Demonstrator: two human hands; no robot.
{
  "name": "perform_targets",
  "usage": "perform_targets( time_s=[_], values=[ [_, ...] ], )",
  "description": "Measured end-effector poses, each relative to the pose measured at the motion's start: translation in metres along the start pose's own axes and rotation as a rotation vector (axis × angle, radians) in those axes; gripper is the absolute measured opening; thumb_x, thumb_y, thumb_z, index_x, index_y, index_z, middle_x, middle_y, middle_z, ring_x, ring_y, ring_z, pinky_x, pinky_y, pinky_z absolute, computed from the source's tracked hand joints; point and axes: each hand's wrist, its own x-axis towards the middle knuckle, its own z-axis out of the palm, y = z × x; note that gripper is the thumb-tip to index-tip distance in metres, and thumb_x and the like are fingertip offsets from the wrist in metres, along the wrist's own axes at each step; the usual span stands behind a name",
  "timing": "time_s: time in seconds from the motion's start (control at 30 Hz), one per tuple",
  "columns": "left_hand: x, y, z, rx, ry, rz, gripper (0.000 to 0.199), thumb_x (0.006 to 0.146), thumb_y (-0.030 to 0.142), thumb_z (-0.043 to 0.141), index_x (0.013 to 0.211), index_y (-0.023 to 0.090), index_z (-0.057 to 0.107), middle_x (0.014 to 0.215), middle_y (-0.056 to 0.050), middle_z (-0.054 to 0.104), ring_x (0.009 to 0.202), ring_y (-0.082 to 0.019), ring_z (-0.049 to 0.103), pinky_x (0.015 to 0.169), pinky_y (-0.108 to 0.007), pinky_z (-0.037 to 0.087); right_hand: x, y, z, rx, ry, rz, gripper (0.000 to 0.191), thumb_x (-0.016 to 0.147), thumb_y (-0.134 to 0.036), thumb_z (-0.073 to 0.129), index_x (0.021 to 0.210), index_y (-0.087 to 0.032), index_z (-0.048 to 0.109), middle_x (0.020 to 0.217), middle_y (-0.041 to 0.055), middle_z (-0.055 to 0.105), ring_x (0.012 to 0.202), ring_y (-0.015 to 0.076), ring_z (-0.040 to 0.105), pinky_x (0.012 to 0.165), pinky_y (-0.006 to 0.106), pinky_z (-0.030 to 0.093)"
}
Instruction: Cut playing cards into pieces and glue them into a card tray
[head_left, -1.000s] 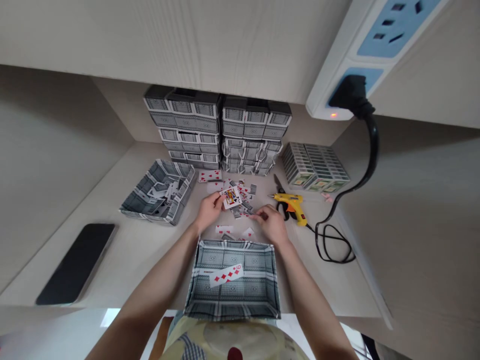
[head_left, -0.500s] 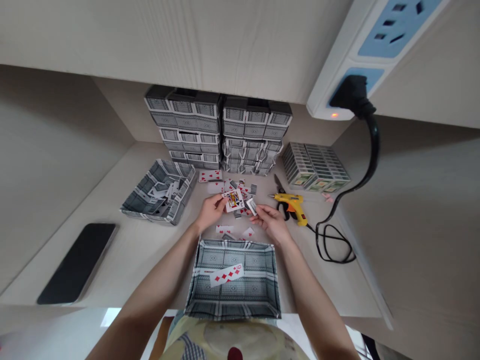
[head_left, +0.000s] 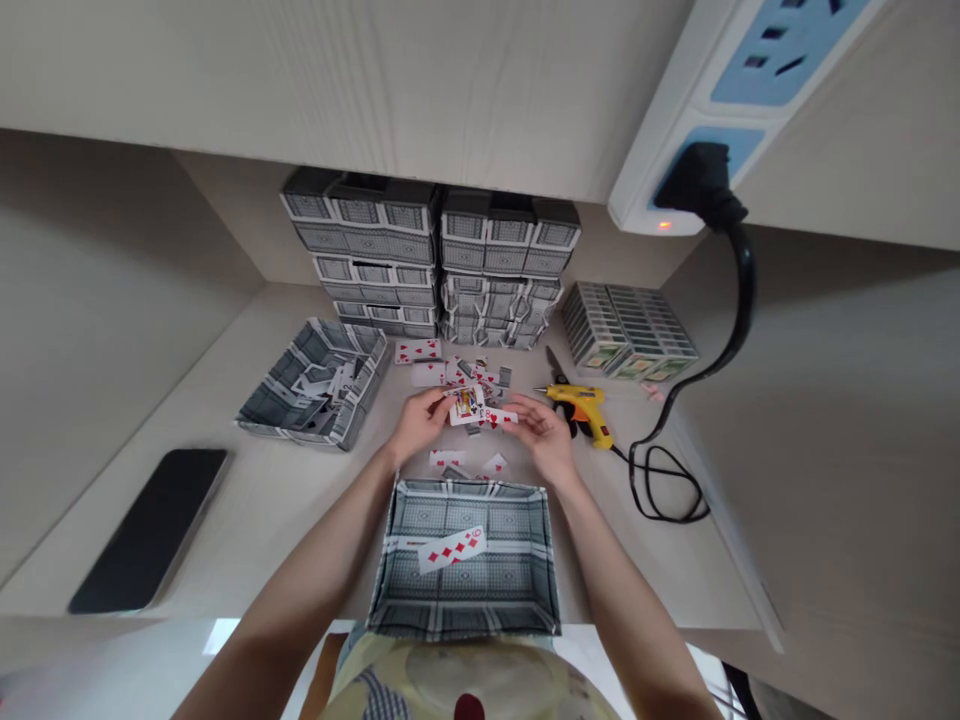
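Note:
Pinched in my left hand (head_left: 420,424) is a face playing card (head_left: 466,404), held above the scattered cards. My right hand (head_left: 546,436) grips the end of a narrow strip of red eight card (head_left: 498,416), whose other end meets the face card's right edge. Behind and below them lie loose cards and cut pieces (head_left: 457,372). In front of me stands an open box made of grey-backed cards (head_left: 517,570), with a cut strip of a diamond card (head_left: 452,549) lying inside it.
At left sit a card-built tray (head_left: 259,400) of card scraps and a black phone (head_left: 150,530). Stacked card boxes (head_left: 367,245) stand behind. To the right are a yellow glue gun (head_left: 589,405), scissors (head_left: 556,366), card decks (head_left: 630,330), a cable (head_left: 667,485) and a power strip (head_left: 652,170).
My right hand has turned the small piece so its red eight face shows, and brought it against the face card. My left hand keeps its hold in nearly the same place.

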Motion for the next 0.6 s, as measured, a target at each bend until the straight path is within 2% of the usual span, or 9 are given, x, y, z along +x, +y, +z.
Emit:
perform_targets(
  time_s=[0.1, 0.2, 0.6],
  values=[
    [0.0000, 0.0040, -0.0013, -0.063, -0.038, 0.017, 0.022, 0.080, 0.028, 0.048, 0.088, 0.016, 0.064, 0.087, -0.006, 0.068, 0.077, -0.015, 0.061, 0.072, -0.027, 0.048, -0.0010, -0.0007, 0.0007, -0.085, 0.005, -0.050, 0.046, 0.062, -0.029, 0.071, 0.105, -0.021, 0.055, 0.092, 0.0060, 0.066, 0.083, 0.0193, 0.062, 0.077, 0.037, 0.050],
    [-0.0001, 0.0074, -0.0020, -0.078, -0.054, 0.020, 0.022, 0.079, 0.027, 0.049, 0.090, 0.016, 0.065, 0.090, -0.006, 0.068, 0.081, -0.016, 0.062, 0.076, -0.028, 0.049, -0.0015, 0.0010, 0.0014, -0.121, 0.003, -0.083, 0.047, 0.065, -0.030, 0.069, 0.107, -0.021, 0.053, 0.091, 0.0069, 0.065, 0.082, 0.0195, 0.062, 0.074, 0.036, 0.051],
    [-0.0014, 0.0053, 0.0020, -0.118, -0.074, 0.013, 0.022, 0.079, 0.029, 0.051, 0.090, 0.016, 0.066, 0.089, -0.006, 0.069, 0.079, -0.016, 0.063, 0.072, -0.027, 0.050, 0.0010, 0.0076, 0.0008, -0.223, -0.006, -0.119, 0.052, 0.070, -0.030, 0.064, 0.117, -0.020, 0.044, 0.093, 0.0090, 0.064, 0.086, 0.0212, 0.061, 0.073, 0.036, 0.051]
  ],
)
